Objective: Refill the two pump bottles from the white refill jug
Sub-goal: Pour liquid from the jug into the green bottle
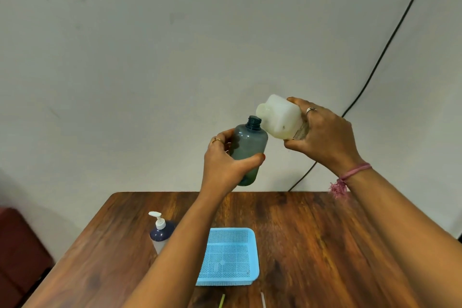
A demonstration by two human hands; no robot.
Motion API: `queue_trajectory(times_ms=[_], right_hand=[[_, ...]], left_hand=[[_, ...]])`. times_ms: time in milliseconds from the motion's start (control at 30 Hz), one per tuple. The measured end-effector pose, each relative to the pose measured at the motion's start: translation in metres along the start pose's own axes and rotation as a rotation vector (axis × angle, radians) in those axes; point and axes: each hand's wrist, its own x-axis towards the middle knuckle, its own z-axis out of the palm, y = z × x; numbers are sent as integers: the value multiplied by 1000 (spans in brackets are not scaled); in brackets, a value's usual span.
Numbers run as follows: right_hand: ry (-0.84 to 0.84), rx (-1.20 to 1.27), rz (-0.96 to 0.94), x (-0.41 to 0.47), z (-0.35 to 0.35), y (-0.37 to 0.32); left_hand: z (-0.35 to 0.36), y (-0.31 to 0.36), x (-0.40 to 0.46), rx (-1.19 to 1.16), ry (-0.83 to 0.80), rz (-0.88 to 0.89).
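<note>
My left hand grips a translucent grey-blue bottle high above the table, its neck open with no pump on it. My right hand holds the white refill jug tipped on its side, its spout just above and right of the bottle's mouth. No stream of liquid shows between them. A second bottle, dark blue with a white pump, stands upright on the table at the left, partly hidden by my left forearm.
A light blue mesh tray sits mid-table below my arms. The wooden table butts against a pale wall. A black cable runs down the wall at right. Two thin sticks lie at the near edge.
</note>
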Motion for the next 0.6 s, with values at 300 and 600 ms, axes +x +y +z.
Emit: queue_trajectory(times_ms=[300, 600], right_hand=[[74, -70, -99, 3, -8, 9], [94, -133, -135, 2, -16, 12]], left_hand=[[5, 4, -3, 4, 0, 6], [10, 9, -7, -11, 3, 6]])
